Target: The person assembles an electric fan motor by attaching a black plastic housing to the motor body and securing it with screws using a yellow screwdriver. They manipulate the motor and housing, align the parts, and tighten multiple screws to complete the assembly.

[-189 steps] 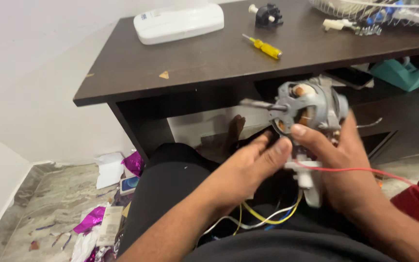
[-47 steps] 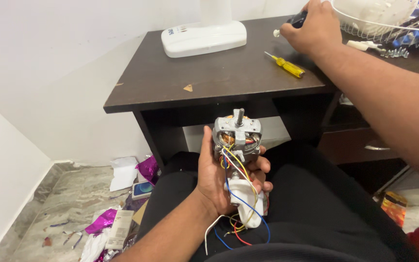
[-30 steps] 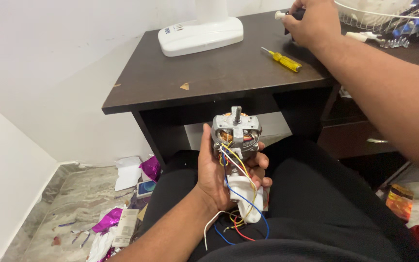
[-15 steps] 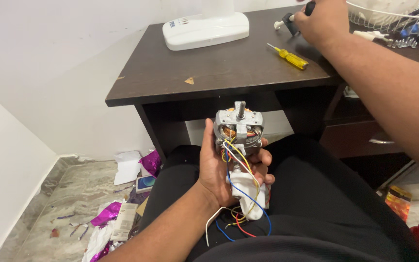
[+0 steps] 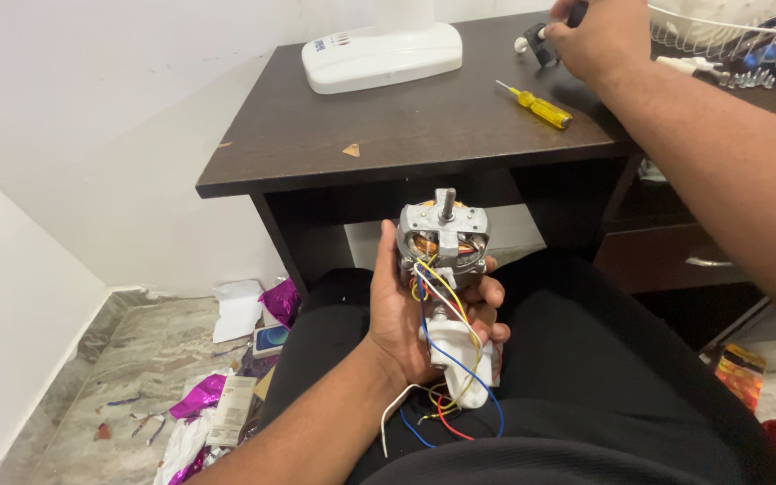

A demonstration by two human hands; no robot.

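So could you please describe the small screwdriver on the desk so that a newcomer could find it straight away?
Start at the dark brown desk, with a white fan base at its back edge. Toward the right front edge, just below the right hand, lies the screwdriver. It is the only yellow-handled thing there, lying flat and untouched, its thin metal tip pointing up and left.

My right hand (image 5: pixel 596 36) sits at the far table edge, hemmed by the wire basket (image 5: pixel 738 31) on its right and the yellow screwdriver (image 5: pixel 535 104) just below. Between that and the white fan base (image 5: pixel 382 57), the dark tabletop (image 5: pixel 406 126) lies open.
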